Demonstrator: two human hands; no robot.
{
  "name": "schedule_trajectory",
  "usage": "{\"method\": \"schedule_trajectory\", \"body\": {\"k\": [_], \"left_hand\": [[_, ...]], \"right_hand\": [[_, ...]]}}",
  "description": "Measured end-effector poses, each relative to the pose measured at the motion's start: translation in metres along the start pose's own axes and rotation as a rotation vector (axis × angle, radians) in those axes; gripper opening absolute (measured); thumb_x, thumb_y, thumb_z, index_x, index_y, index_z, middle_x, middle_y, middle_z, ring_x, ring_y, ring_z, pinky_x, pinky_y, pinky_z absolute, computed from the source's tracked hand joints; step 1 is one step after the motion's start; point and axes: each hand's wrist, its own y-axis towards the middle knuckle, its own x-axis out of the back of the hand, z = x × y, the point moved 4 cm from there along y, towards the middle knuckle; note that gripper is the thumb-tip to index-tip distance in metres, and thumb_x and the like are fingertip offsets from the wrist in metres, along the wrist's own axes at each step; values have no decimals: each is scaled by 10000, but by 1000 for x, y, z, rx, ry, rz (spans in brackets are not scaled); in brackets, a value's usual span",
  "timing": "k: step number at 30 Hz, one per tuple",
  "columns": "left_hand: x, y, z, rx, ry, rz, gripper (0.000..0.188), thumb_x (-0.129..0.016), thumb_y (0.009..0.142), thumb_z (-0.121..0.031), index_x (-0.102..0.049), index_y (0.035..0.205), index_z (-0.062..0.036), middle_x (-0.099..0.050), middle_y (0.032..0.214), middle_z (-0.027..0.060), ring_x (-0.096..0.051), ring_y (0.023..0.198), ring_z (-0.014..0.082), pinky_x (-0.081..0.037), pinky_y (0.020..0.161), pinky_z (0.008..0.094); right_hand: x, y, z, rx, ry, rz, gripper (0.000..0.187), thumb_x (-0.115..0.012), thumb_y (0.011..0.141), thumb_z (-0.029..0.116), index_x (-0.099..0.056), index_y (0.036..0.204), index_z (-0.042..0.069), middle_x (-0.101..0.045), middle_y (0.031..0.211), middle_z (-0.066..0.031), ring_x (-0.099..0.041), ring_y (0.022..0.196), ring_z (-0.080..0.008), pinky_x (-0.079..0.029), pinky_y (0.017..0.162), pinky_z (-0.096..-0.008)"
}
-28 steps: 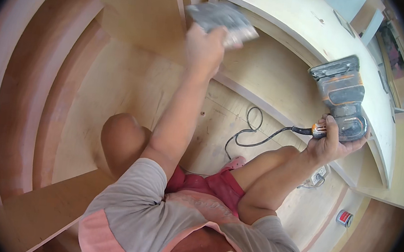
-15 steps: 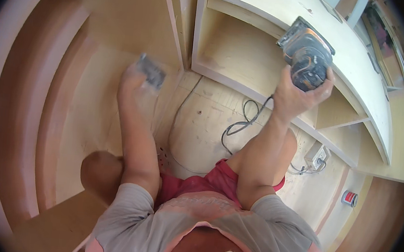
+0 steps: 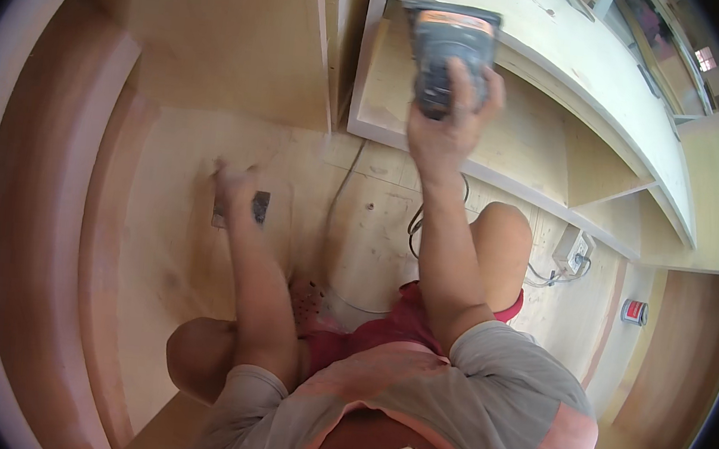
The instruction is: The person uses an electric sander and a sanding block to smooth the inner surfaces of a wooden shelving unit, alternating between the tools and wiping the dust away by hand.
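My right hand (image 3: 448,129) grips a dark electric sander (image 3: 441,46) with an orange band. The sander is raised before the left end of a low open cabinet (image 3: 523,102), its flat plate turned toward the far side. At the left, my left hand (image 3: 236,185) is smeared by motion, but its fingers look spread with nothing between them. Below its wrist a dark, flat, square-edged piece (image 3: 262,206) lies on the pale wooden floor, partly covered by my forearm. What kind of piece it is I cannot make out.
A dark cable (image 3: 413,230) loops behind my right forearm. A white socket box (image 3: 572,249) with plugged leads sits on the floor at the right, and a small red-labelled can (image 3: 634,312) stands beyond it. An upright wooden panel (image 3: 239,40) rises at the far left.
The sander in my right hand has moved left, its plate swinging level. My left hand has come down toward me, and the dark piece it held is now on the floor.
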Motion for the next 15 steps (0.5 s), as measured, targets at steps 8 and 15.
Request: {"method": "schedule_trajectory", "body": {"k": [8,15], "left_hand": [[59,-156,-242,-974,-1053,252,819,-685,850,-327,-214,1430,8,-466,1257,237,-493,1171,234,-462,888,321],[55,-177,-271,-660,-1384,439,936,-586,871,-512,-68,1348,104,-320,1302,348,-472,1173,364,-400,977,413]], "right_hand": [[26,52,3,-150,-94,-13,705,-705,704,54,-435,1353,115,-389,1246,-189,-486,1093,-396,-450,885,-406],[23,58,3,40,-49,315,527,-594,824,108,-429,1320,41,-516,1223,-188,-543,1091,-355,-487,856,-405]]}}
